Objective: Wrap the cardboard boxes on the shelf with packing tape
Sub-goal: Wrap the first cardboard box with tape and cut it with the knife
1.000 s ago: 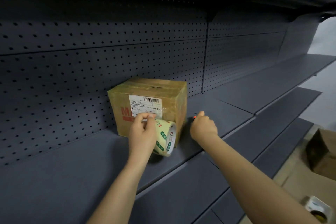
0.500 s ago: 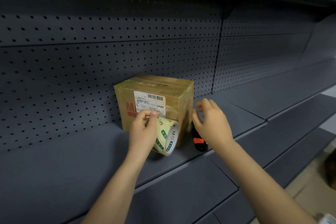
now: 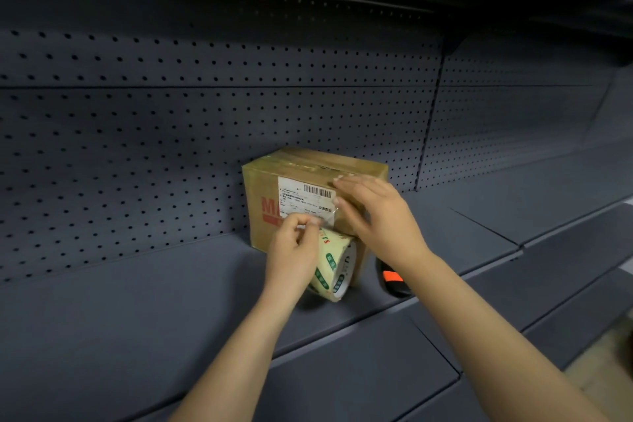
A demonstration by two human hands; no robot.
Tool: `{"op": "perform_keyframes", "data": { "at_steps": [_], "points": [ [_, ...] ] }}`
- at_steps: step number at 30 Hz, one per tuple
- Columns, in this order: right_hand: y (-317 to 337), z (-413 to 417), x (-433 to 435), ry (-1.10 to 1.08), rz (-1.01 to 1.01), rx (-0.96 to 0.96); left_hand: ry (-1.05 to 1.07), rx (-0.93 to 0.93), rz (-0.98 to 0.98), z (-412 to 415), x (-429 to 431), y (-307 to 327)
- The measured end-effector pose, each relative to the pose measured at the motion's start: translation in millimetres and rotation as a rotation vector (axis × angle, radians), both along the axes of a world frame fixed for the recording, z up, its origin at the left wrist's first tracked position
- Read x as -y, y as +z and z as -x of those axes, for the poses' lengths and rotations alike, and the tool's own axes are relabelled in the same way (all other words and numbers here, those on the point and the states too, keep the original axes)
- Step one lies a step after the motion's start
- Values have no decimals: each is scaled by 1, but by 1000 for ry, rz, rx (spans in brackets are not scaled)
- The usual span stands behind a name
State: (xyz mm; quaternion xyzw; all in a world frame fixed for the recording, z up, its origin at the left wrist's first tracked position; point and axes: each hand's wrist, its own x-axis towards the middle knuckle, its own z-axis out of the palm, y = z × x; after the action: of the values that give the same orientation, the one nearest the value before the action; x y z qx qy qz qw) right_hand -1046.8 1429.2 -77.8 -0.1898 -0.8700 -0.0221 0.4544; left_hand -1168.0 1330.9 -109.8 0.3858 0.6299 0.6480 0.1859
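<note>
A dark grey metal shelf runs in front of a perforated dark grey back panel. A brown cardboard box, glossy with tape along its top, stands on the shelf against the panel and carries a white barcode label on its front. The left hand pinches the free end of clear tape between thumb and fingertips, just before the label's lower edge. A pale yellow tape roll with green marks sits directly under that hand at the box's lower right corner. The right hand lays straight, slightly spread fingers on the box front. A black and orange utility knife lies on the shelf just right of the box.
</note>
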Motion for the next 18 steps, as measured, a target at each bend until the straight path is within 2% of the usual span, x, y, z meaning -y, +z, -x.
{"op": "perform_keyframes", "data": {
  "at_steps": [5,10,15,18],
  "points": [
    [-4,-2,-8,71,-4,-90,-8,-8,40,1,0,2],
    [0,-3,-7,76,3,-77,-29,-24,86,1,4,10],
    [1,-3,-4,61,26,-57,1,-13,44,14,18,12],
    [2,-2,-2,40,28,-63,-11,-64,108,19,24,4]
  ]
}}
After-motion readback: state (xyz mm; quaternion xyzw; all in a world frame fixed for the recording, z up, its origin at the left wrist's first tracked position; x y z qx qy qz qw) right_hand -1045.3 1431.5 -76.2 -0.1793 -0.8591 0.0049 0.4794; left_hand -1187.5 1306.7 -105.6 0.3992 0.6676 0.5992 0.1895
